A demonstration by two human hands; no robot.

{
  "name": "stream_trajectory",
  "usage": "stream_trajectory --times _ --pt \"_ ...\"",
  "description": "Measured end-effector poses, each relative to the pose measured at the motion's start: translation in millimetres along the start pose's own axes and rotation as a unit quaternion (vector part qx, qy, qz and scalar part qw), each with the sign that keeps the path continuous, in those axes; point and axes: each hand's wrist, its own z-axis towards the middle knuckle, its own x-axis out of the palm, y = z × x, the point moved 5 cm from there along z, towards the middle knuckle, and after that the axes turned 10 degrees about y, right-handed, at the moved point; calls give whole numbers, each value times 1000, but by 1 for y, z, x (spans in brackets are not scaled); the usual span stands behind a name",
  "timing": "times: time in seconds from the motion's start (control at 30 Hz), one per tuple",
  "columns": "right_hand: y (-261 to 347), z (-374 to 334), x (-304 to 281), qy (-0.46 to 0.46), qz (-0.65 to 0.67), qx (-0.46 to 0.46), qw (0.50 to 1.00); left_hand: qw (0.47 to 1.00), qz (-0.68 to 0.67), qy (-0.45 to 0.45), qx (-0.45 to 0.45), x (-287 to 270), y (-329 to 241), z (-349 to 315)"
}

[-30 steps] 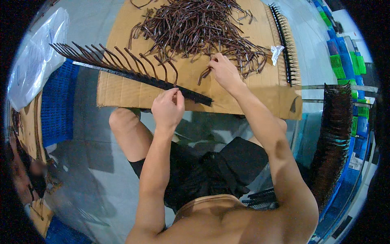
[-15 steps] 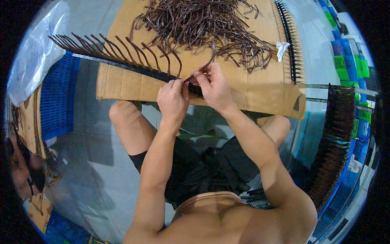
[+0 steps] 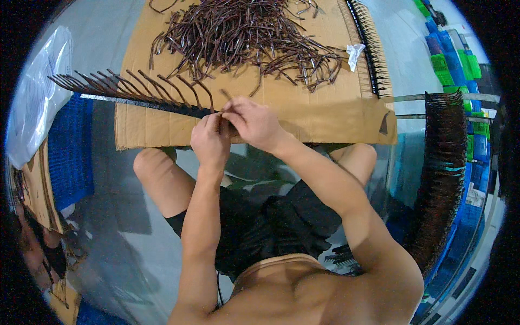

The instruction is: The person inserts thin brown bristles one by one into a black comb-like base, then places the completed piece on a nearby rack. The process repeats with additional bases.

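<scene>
A long dark bar (image 3: 162, 104) slants from the far left into my hands, with a row of thin brown curved strips (image 3: 187, 91) standing up from it like comb teeth. My left hand (image 3: 210, 140) is closed on the bar's near end. Right beside it, my right hand (image 3: 254, 125) is closed in a pinch on one brown strip (image 3: 226, 94), whose tip pokes out above the fingers. The two hands meet at the fingertips, and the fingers hide the spot where strip and bar come together. Beyond them lies a heap of loose brown strips (image 3: 230, 38).
Cardboard (image 3: 319, 116) covers the work surface over my knees. A spiky black strip (image 3: 371, 54) lies along its right side near a crumpled white scrap (image 3: 355, 56). Rails at the right carry densely packed dark pieces (image 3: 441, 168). A blue crate (image 3: 70, 151) and clear plastic bag (image 3: 38, 97) stand left.
Both hands have shifted left and slightly nearer in the picture, drawn together. The strip's long end, upright above my right hand before, is now lower and mostly within the fingers. The whole view has shifted a little.
</scene>
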Motion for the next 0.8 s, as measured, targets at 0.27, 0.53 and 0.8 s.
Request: stream_trajectory --times 0.27,0.53,0.8 --pt "-97 18 -80 -46 -228 119 965 999 -18 13 -38 -8 -11 -6" --pt "-77 -2 -58 61 -231 220 946 1000 3 -3 3 3 -15 -12" --pt "-17 -22 -12 -49 106 115 986 999 1 -4 53 4 -21 -5"
